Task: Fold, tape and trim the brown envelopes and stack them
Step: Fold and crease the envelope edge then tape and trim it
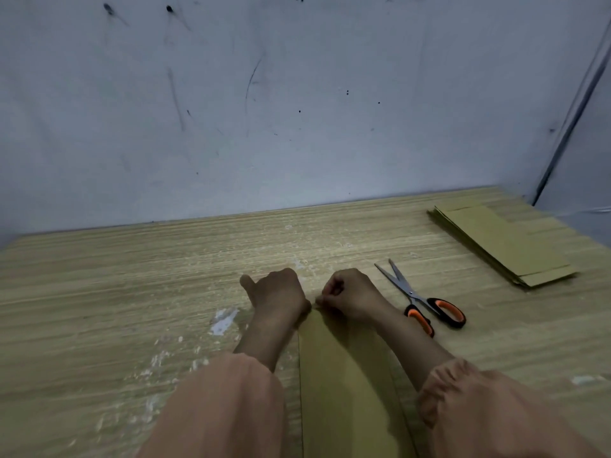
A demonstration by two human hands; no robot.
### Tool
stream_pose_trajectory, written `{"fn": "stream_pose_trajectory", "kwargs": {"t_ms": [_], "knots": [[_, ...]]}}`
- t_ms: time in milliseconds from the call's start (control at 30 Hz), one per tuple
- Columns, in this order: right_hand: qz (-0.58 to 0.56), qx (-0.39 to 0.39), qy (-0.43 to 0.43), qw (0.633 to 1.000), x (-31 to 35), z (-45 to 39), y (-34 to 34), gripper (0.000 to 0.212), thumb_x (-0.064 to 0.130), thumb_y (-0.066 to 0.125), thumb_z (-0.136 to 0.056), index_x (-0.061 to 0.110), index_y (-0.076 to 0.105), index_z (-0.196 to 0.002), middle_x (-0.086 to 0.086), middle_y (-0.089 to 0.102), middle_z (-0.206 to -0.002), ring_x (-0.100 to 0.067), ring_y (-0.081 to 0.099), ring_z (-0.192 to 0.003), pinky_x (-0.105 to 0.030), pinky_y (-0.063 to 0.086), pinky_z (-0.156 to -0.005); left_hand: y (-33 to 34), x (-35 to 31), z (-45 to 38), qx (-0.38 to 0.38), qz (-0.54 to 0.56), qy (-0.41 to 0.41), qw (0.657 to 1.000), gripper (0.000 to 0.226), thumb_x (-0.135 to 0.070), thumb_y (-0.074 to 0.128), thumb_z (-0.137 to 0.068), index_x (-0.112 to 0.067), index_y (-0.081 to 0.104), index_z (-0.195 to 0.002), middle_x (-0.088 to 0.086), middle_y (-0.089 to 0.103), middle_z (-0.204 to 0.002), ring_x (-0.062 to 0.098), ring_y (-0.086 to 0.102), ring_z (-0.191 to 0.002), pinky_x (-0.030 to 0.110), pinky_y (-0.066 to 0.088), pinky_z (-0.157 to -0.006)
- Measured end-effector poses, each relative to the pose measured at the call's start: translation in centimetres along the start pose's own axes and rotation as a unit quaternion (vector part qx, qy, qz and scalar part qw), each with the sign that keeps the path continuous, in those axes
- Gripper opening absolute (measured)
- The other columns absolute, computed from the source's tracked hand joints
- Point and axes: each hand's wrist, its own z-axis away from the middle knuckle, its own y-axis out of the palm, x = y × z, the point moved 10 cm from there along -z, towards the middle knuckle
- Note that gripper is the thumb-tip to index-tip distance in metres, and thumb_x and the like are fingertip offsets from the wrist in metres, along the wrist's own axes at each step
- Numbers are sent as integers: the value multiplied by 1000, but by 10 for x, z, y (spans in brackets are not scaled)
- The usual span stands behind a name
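A long brown envelope point(344, 385) lies flat on the wooden table point(132, 292), running from the near edge toward the wall. Both hands sit at its far end. My left hand point(277, 292) is curled into a fist with the thumb sticking out to the left, pressing down beside the envelope's far left corner. My right hand point(350, 294) has its fingers curled and pinches the far edge of the envelope. A stack of brown envelopes point(502, 246) lies at the far right of the table.
Scissors point(426, 302) with orange and black handles lie open just right of my right hand. A grey marked wall point(297, 110) closes off the table's far side. White residue patches point(223, 320) spot the wood left of the envelope.
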Motion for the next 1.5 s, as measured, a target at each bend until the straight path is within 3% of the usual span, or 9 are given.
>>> {"fn": "stream_pose_trajectory", "kwargs": {"t_ms": [133, 233, 333, 467, 667, 1000, 1200, 1367, 1500], "knots": [[9, 3, 37, 999, -6, -4, 3, 27, 15, 81, -72, 17, 55, -65, -2, 63, -78, -17, 62, -81, -29, 52, -71, 3, 0, -1, 12, 18, 41, 999, 20, -42, 56, -86, -22, 60, -86, -5, 55, -74, 19, 53, -82, 47, 19, -99], [4, 8, 55, 998, -6, -6, 3, 26, 15, 82, -71, 16, 57, -64, -7, 67, -85, -19, 64, -84, -30, 52, -73, 10, 8, -5, 51, 55, 45, 996, 30, -38, 39, -94, -19, 57, -81, -1, 57, -78, 22, 55, -93, 45, 21, -97], [-7, 13, 73, 997, -9, -8, 3, 24, 13, 83, -70, 12, 59, -66, -14, 70, -92, -24, 67, -90, -35, 55, -79, 14, 12, -8, 84, 128, 39, 987, 32, -34, 43, -93, -16, 54, -69, 2, 59, -73, 25, 59, -96, 46, 24, -101], [-8, 15, 79, 997, -11, -10, 5, 22, 13, 83, -68, 9, 62, -73, -18, 71, -94, -27, 68, -90, -41, 56, -83, -2, 11, -5, 11, 8, 51, 999, 20, -36, 56, -88, -21, 67, -95, -3, 68, -94, 19, 58, -97, 45, 21, -95], [18, 27, 75, 997, -11, -14, 7, 26, 27, 80, -72, 9, 62, -73, -8, 62, -73, -18, 59, -72, -33, 50, -67, -9, 14, 4, -62, -31, 49, 996, 18, -40, 59, -86, -25, 64, -94, -6, 65, -96, 18, 58, -97, 40, 24, -87], [94, 8, 101, 990, -10, -19, 14, 39, 38, 80, -67, 12, 55, -82, -4, 57, -79, -19, 56, -75, -23, 32, -47, -8, 6, 22, -104, -107, 70, 986, 20, -39, 46, -96, -27, 62, -100, -6, 64, -100, 18, 50, -109, 40, 23, -99], [91, 0, 83, 992, -11, -19, 11, 37, 43, 75, -70, 11, 57, -63, -1, 46, -55, -15, 46, -53, -23, 30, -47, -3, 21, 19, -37, -49, 48, 997, 31, -42, 37, -98, -27, 65, -94, -6, 64, -99, 21, 48, -111, 44, 23, -98], [104, 8, 84, 991, -11, -19, 14, 46, 47, 80, -65, 6, 68, -82, -4, 61, -71, -18, 62, -73, -24, 39, -53, 1, 22, 9, 32, 0, 47, 998, 30, -44, 45, -93, -22, 66, -87, -2, 63, -87, 22, 54, -102, 47, 21, -99], [115, 8, 85, 990, -12, -20, 15, 51, 49, 81, -64, 6, 65, -87, -5, 66, -82, -18, 63, -79, -24, 39, -56, 17, 26, 1, 128, 145, 54, 980, 38, -44, 52, -93, -11, 68, -84, 6, 66, -82, 26, 61, -97, 37, 37, -93]]}}
